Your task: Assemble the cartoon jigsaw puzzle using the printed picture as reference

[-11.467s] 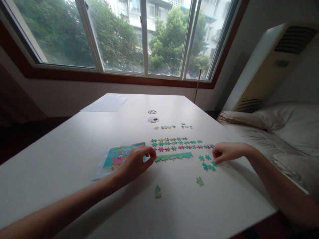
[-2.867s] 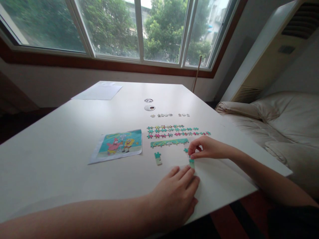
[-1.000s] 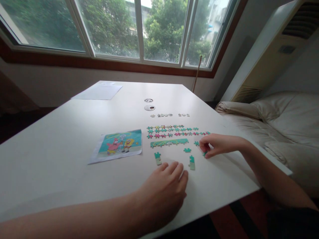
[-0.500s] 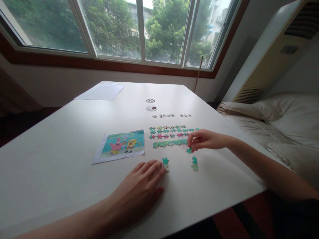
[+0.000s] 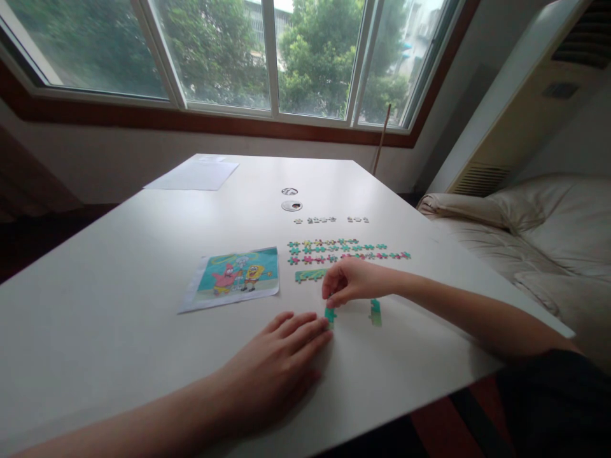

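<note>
Fingers stretched out and nearly flat on the table, my left hand (image 5: 281, 356) rests its fingertips at the lower edge of a small teal-green joined puzzle section (image 5: 330, 315). Just above that section, my right hand (image 5: 356, 280) is closed in a pinch on a teal puzzle piece, mostly hidden by the fingers. Its fingertips are at the section's upper end. Another short joined section (image 5: 376, 312) lies to the right. A joined green puzzle strip (image 5: 309, 276) runs behind my right hand, which covers its right part.
Loose coloured pieces (image 5: 329, 250) lie in rows farther back, with grey-white pieces (image 5: 322, 220) behind them. Two round flat discs (image 5: 291, 205) lie beyond. A printed cartoon picture (image 5: 237, 273) sits left. White paper (image 5: 193, 175) lies at the table's far left corner.
My right hand has moved left from the strip's right end to the section by my left hand. That section and my left hand have shifted slightly right.
</note>
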`<state>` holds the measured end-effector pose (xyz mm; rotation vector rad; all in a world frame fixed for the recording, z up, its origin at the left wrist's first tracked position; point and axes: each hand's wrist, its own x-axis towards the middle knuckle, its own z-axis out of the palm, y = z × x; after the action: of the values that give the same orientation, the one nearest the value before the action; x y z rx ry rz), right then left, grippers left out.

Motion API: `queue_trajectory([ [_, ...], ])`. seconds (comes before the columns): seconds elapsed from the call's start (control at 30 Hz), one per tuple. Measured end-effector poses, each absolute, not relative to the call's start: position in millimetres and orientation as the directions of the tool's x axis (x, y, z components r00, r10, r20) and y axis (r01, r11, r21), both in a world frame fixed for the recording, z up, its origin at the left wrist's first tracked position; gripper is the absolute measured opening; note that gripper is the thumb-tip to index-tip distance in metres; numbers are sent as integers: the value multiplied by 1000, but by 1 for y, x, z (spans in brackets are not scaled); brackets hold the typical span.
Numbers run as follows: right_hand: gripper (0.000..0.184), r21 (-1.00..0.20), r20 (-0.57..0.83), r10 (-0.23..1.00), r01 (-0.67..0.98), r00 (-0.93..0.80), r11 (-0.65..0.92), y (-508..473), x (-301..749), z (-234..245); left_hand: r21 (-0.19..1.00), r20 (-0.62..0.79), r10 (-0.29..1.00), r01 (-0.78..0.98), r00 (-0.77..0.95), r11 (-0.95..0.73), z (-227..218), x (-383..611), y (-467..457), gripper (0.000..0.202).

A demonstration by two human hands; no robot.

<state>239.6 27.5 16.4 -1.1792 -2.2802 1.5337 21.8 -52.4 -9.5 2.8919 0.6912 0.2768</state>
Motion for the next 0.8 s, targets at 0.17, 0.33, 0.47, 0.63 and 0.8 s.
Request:
queue_trajectory([
  [0.17,17,-780,-253,707,572,-661,256,26,239,18,203,150,468,436,871,-877,-10,21,-53,40],
  [0.33,13,-639,-124,751,632,-648,439,20,237,21,191,132,462,435,877,-880,-9,22,-54,40],
  [0.47,14,-510,12,732,625,-682,591,17,236,17,190,129,462,436,877,-880,-8,23,-54,39],
  [0.63,21,-499,80,766,640,-638,584,19,249,24,191,116,468,443,876,-876,-9,22,-53,41],
  [0.8,25,-442,-20,856,773,-516,456,33,299,52,216,133,465,432,875,-876,-8,23,-52,39],
])
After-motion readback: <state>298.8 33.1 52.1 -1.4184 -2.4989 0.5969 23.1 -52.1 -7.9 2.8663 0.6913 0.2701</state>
